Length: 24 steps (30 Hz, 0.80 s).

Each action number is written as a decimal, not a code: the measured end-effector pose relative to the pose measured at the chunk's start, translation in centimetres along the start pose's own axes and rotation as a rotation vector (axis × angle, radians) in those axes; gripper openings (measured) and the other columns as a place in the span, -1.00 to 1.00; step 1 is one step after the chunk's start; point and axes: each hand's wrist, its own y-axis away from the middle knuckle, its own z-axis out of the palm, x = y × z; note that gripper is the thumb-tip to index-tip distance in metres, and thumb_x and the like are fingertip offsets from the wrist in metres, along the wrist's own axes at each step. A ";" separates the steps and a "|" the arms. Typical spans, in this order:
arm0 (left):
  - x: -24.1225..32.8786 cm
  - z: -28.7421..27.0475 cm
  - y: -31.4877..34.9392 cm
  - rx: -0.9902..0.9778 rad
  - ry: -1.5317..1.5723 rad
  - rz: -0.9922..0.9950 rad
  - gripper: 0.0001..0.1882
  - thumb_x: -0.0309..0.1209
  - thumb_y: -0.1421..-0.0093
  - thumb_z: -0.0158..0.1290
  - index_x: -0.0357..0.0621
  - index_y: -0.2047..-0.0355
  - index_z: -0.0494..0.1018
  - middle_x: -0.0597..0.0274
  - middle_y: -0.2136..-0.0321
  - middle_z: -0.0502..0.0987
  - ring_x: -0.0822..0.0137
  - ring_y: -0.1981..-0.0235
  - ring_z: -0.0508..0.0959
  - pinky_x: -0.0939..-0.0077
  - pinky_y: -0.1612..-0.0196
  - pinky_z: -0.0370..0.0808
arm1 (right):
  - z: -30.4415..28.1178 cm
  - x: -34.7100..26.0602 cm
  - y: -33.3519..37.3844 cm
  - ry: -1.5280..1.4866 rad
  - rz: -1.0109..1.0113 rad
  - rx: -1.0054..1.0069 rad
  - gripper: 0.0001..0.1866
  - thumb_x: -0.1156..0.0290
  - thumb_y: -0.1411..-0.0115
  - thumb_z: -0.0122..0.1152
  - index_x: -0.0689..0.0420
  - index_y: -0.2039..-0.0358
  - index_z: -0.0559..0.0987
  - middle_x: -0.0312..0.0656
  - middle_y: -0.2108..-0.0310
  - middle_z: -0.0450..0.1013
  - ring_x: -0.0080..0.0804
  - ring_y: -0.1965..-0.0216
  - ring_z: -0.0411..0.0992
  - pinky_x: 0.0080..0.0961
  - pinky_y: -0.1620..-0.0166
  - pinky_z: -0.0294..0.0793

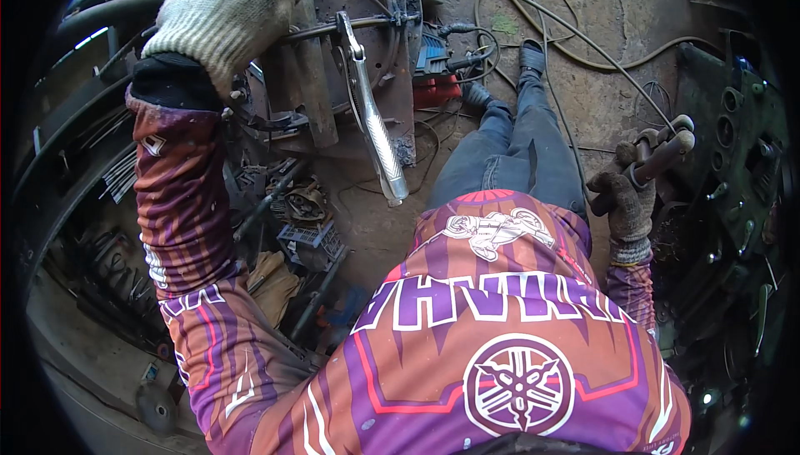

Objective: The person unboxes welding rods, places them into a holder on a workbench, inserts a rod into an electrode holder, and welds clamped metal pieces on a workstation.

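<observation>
My left hand, in a pale knit glove, is raised at the top left and rests closed on a rusty metal part next to a thin steel rod. A silver locking plier is clamped to that rod and hangs down just right of the hand. My right hand, in a dark worn glove, grips a dark handled tool with a rounded tip at the right. My orange and purple shirt and jeans fill the middle.
Cables snake over the dirt floor at the top. A red and blue box lies beside the rusty part. Scrap metal and crates pile up lower left. A dark machine body with holes stands at the right.
</observation>
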 end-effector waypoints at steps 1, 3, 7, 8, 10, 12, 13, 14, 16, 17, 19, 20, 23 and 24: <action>-0.1 0.0 0.0 -0.005 -0.001 0.002 -0.60 -0.40 -0.34 -0.03 -0.08 -0.16 0.51 0.00 0.03 0.61 -0.04 0.01 0.63 0.11 -0.12 0.55 | 0.3 -0.2 0.0 0.003 0.001 -0.007 -0.38 0.48 -0.14 0.31 0.36 -0.19 0.36 -0.12 0.38 0.54 -0.27 0.34 0.59 -0.37 0.17 0.61; -0.1 0.2 0.0 0.038 -0.001 -0.044 -0.65 -0.44 -0.37 -0.04 -0.01 -0.12 0.55 0.06 0.07 0.64 -0.02 0.08 0.66 0.14 -0.05 0.60 | 0.5 -0.4 -0.1 0.003 0.002 -0.015 -0.40 0.47 -0.14 0.31 0.36 -0.18 0.36 -0.13 0.39 0.54 -0.28 0.34 0.58 -0.37 0.17 0.60; 1.1 0.5 0.9 0.105 -0.097 -0.088 -0.65 -0.44 -0.35 -0.05 0.03 -0.10 0.56 0.13 0.03 0.64 0.04 0.11 0.68 0.18 0.02 0.64 | 0.0 -0.1 -0.6 0.054 0.048 -0.013 -0.39 0.47 -0.14 0.33 0.33 -0.18 0.36 -0.13 0.35 0.53 -0.30 0.35 0.57 -0.39 0.20 0.60; 1.2 1.0 1.0 0.132 -0.096 -0.103 -0.65 -0.45 -0.34 -0.05 0.04 -0.09 0.56 0.16 0.03 0.64 0.06 0.12 0.68 0.19 0.04 0.65 | -0.2 0.0 -0.5 0.038 0.053 -0.005 -0.35 0.46 -0.13 0.34 0.32 -0.22 0.33 -0.13 0.29 0.51 -0.31 0.36 0.57 -0.39 0.21 0.60; 1.3 1.6 1.2 0.204 -0.076 -0.149 -0.65 -0.45 -0.33 -0.04 0.07 -0.07 0.57 0.21 0.02 0.65 0.10 0.15 0.70 0.21 0.09 0.67 | 0.1 -0.4 -0.5 0.007 0.009 0.003 -0.28 0.46 -0.13 0.34 0.30 -0.28 0.27 -0.14 0.23 0.48 -0.31 0.36 0.56 -0.38 0.23 0.61; 2.0 -0.6 3.5 0.184 -0.130 -0.236 -0.67 -0.42 -0.31 -0.01 0.08 -0.04 0.58 0.20 0.03 0.65 0.11 0.17 0.70 0.22 0.11 0.66 | 1.5 -1.3 -1.0 -0.070 -0.038 -0.044 -0.09 0.46 -0.11 0.35 0.24 -0.41 0.09 -0.17 0.08 0.37 -0.33 0.39 0.55 -0.37 0.28 0.62; 2.5 0.2 2.9 0.182 -0.117 -0.253 -0.68 -0.41 -0.30 0.01 0.07 -0.03 0.59 0.19 0.03 0.65 0.11 0.18 0.71 0.22 0.12 0.66 | 1.6 -1.4 -0.7 -0.068 -0.062 -0.033 -0.09 0.46 -0.11 0.35 0.24 -0.41 0.09 -0.17 0.08 0.37 -0.33 0.39 0.55 -0.37 0.28 0.62; 2.8 1.4 2.4 0.239 -0.094 -0.251 -0.69 -0.40 -0.27 0.01 0.03 -0.01 0.58 0.18 0.09 0.65 0.15 0.20 0.71 0.21 0.17 0.65 | 1.5 -1.4 -0.6 -0.041 -0.047 0.003 -0.08 0.46 -0.11 0.34 0.23 -0.42 0.07 -0.17 0.09 0.37 -0.34 0.40 0.54 -0.37 0.28 0.62; 3.4 1.7 2.6 0.290 -0.066 -0.276 -0.71 -0.38 -0.25 0.02 -0.03 0.04 0.56 0.12 0.15 0.63 0.15 0.24 0.71 0.17 0.23 0.63 | 1.2 -1.3 -0.8 -0.032 -0.045 0.007 -0.13 0.45 -0.12 0.33 0.25 -0.39 0.13 -0.17 0.12 0.39 -0.36 0.42 0.53 -0.37 0.30 0.62; 3.8 1.6 2.7 0.258 -0.076 -0.288 -0.69 -0.36 -0.24 0.03 -0.05 0.01 0.54 0.11 0.11 0.61 0.16 0.26 0.70 0.16 0.28 0.61 | 1.1 -1.2 -0.8 -0.037 -0.066 -0.005 -0.13 0.45 -0.12 0.33 0.25 -0.39 0.13 -0.17 0.12 0.39 -0.36 0.42 0.53 -0.37 0.30 0.62; 4.7 1.8 3.1 0.222 -0.072 -0.340 -0.66 -0.35 -0.24 0.02 -0.09 -0.02 0.51 0.09 0.04 0.58 0.17 0.26 0.70 0.14 0.31 0.59 | 1.8 -1.7 -0.8 -0.051 -0.072 0.012 -0.27 0.41 -0.12 0.35 0.27 -0.28 0.27 -0.18 0.24 0.44 -0.37 0.43 0.53 -0.38 0.31 0.61; 5.2 1.2 3.5 0.224 -0.070 -0.397 -0.65 -0.46 -0.23 0.03 -0.04 -0.04 0.52 0.15 0.12 0.59 0.12 0.27 0.70 0.18 0.23 0.62 | 1.6 -1.4 -1.1 -0.059 -0.067 -0.004 -0.40 0.37 -0.12 0.37 0.26 -0.14 0.39 -0.20 0.38 0.48 -0.38 0.44 0.53 -0.39 0.31 0.61; 5.8 1.3 3.8 0.202 -0.040 -0.436 -0.62 -0.44 -0.19 0.06 -0.11 -0.04 0.49 0.09 0.11 0.56 0.13 0.27 0.70 0.15 0.28 0.62 | 1.5 -1.5 -1.5 -0.053 -0.075 -0.046 -0.44 0.37 -0.12 0.38 0.25 -0.10 0.41 -0.22 0.46 0.49 -0.39 0.45 0.53 -0.42 0.32 0.60; 6.0 1.5 3.9 0.208 -0.011 -0.439 -0.61 -0.44 -0.17 0.08 -0.15 -0.04 0.48 0.08 0.11 0.55 0.13 0.27 0.70 0.15 0.28 0.62 | 2.2 -2.0 -1.3 -0.035 -0.099 -0.046 -0.39 0.36 -0.15 0.34 0.18 -0.19 0.36 -0.30 0.39 0.42 -0.46 0.47 0.45 -0.42 0.37 0.57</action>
